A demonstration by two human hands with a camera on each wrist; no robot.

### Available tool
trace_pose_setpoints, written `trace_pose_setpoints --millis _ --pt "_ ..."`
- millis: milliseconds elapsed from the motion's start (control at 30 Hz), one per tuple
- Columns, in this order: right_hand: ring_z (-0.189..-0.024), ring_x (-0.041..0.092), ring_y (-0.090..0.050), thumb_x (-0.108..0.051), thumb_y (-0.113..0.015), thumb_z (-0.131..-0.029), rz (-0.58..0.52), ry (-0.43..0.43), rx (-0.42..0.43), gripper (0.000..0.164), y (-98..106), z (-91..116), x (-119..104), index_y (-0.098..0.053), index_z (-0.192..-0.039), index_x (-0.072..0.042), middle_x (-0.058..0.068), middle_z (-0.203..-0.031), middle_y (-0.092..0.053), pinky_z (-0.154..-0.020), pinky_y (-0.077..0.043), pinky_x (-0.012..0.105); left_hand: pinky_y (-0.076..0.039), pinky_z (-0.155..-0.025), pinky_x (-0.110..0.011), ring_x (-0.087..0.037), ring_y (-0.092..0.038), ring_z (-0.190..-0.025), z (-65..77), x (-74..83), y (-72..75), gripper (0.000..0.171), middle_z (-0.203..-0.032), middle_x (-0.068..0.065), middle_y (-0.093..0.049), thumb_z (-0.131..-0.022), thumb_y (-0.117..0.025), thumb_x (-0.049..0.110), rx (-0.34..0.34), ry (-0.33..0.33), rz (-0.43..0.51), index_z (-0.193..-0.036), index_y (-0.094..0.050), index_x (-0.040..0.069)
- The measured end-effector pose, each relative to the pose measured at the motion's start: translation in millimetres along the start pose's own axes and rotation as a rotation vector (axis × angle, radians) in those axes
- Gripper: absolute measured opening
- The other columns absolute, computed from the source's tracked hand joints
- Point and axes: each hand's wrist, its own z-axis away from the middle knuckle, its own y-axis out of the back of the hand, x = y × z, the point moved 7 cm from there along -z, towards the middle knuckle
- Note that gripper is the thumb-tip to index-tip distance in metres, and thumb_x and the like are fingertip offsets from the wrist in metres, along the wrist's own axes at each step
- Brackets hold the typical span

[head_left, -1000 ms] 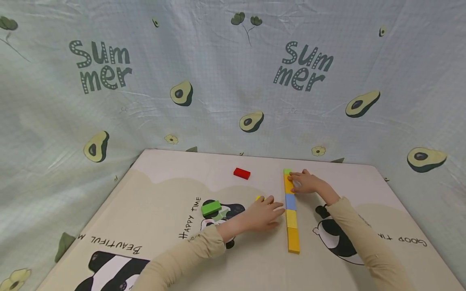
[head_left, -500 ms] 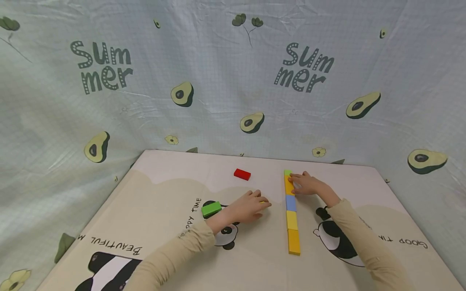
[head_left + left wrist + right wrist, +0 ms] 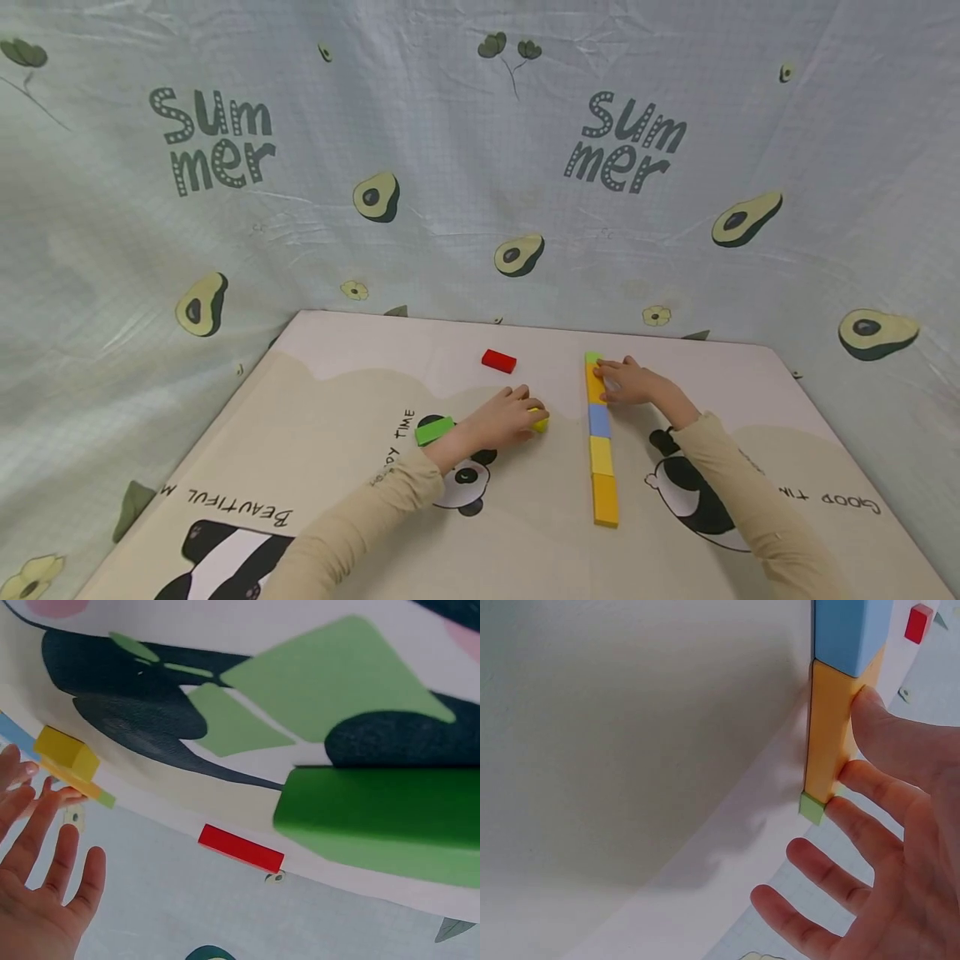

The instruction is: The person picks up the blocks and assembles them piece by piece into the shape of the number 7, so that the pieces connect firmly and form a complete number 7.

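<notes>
In the head view a straight row of blocks runs away from me: a light green block (image 3: 593,357), an orange block (image 3: 595,382), a blue block (image 3: 599,420), a yellow block (image 3: 601,455) and a nearer orange block (image 3: 605,500). My right hand (image 3: 636,383) touches the far orange block with thumb and fingertips, its fingers mostly straight in the right wrist view. Left of the row, my left hand (image 3: 504,421) hovers at a separate yellow block (image 3: 67,752), fingers spread and relaxed. Its thumb is hidden.
A green block (image 3: 434,430) lies beside my left wrist, and a red block (image 3: 498,361) farther back. The tabletop (image 3: 330,408) carries panda prints and lettering. A patterned cloth (image 3: 442,125) hangs behind its far edge.
My left hand has moved left, away from the row, to the separate yellow block, which now shows beside its fingers. My right hand stays at the far orange block.
</notes>
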Motion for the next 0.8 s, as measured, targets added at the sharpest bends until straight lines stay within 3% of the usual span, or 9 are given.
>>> trace_pose_setpoints --millis 200,467,800 --pt "-0.114 0.044 -0.033 -0.027 -0.056 -0.086 0.012 -0.002 -0.008 0.051 0.8 0.1 -0.8 -0.044 -0.129 -0.002 0.021 -0.14 -0.032 -0.087 -0.039 0.055 -0.039 -0.076 -0.023 -0.014 -0.047 -0.097 0.1 -3.6 -7.2 0.032 -0.114 0.003 -0.06 -0.083 -0.061 0.029 -0.021 0.007 -0.014 -0.114 -0.059 0.019" --pt "-0.118 0.048 -0.03 -0.027 -0.055 -0.087 0.004 -0.004 -0.018 0.051 2.0 1.5 -2.1 -0.043 -0.13 -0.002 0.021 -0.141 -0.031 -0.09 -0.036 0.058 -0.039 -0.073 -0.024 -0.015 -0.046 -0.094 -1.4 -5.6 -8.5 0.028 -0.109 0.002 -0.06 -0.082 -0.063 0.026 0.021 -0.02 -0.009 -0.108 -0.061 0.019" --pt "-0.117 0.048 -0.031 -0.028 -0.056 -0.087 0.009 0.009 -0.011 0.052 1.4 2.8 -1.6 -0.042 -0.13 -0.002 0.021 -0.141 -0.032 -0.09 -0.036 0.058 -0.041 -0.076 -0.025 -0.015 -0.047 -0.096 -8.6 -9.2 -13.3 0.026 -0.107 0.002 -0.061 -0.082 -0.063 0.023 -0.013 0.006 -0.045 -0.108 -0.061 0.022"
